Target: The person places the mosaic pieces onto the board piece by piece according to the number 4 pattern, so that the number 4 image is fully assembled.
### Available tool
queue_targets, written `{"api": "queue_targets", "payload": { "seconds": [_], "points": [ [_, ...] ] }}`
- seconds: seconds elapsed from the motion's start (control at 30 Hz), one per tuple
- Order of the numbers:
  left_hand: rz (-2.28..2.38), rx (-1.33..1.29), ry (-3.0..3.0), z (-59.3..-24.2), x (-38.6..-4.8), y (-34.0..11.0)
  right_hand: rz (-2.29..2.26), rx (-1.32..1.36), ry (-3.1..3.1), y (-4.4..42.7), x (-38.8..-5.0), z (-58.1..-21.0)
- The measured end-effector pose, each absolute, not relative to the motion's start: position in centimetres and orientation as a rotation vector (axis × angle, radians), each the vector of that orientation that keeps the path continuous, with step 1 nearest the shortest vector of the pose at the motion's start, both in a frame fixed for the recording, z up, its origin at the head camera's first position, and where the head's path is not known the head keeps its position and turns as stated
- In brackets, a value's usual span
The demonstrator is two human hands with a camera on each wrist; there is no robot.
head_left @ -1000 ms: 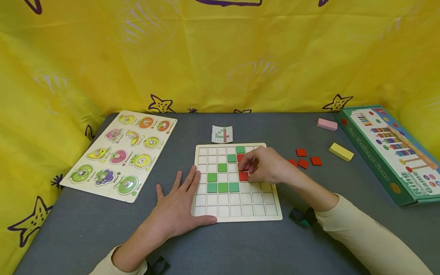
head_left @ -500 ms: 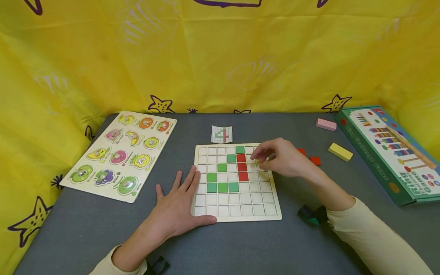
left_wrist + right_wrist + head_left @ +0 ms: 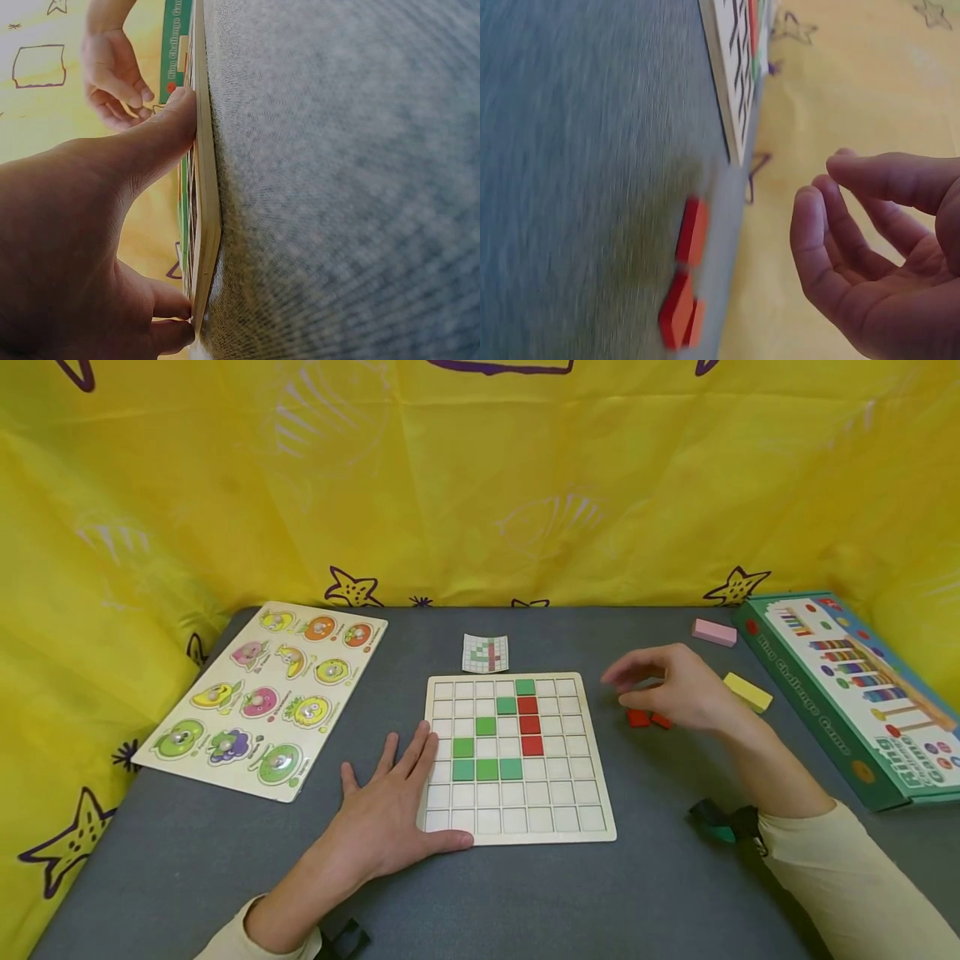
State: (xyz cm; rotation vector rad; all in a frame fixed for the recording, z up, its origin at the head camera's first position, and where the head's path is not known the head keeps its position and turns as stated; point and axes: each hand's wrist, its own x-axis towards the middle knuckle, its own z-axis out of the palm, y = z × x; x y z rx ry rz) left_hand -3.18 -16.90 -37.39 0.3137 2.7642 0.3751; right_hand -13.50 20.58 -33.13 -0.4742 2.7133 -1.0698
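A grid board (image 3: 551, 797) lies flat on the table, bearing several green tiles (image 3: 486, 727) and a column of red tiles (image 3: 529, 725). With fingers spread, my left hand (image 3: 386, 827) rests at the board's near-left corner; its thumb touches the near edge, as the left wrist view shows of that thumb on the board edge (image 3: 206, 217). To the right, my right hand (image 3: 678, 689) hovers over loose red tiles (image 3: 638, 718). In the right wrist view its fingers are loosely bent with nothing between them, apart from the red tiles (image 3: 692, 231). Some tiles are hidden behind this hand.
A small pattern card (image 3: 484, 653) sits beyond the board. On the left lies a fruit puzzle board (image 3: 258, 702). A yellow block (image 3: 750, 692), a pink block (image 3: 714, 632) and a green game box (image 3: 855, 693) are on the right. A yellow curtain (image 3: 480, 485) hangs behind.
My right hand has left the red column on the board and moved right, above the loose red tiles. The column's red tiles are now uncovered. My left hand has stayed put.
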Motion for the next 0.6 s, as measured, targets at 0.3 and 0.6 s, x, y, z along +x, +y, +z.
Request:
{"api": "queue_targets", "payload": {
  "seconds": [0.3,0.6],
  "points": [
    [0.371,0.309,2.760,-37.4,-3.2,-16.9,-1.107,-0.442,2.761,24.0,-14.3,-33.2],
    [0.374,0.307,2.753,-37.3,-3.2,-16.8,-1.043,-0.357,2.747,26.3,-15.2,-34.0]
  ]
}}
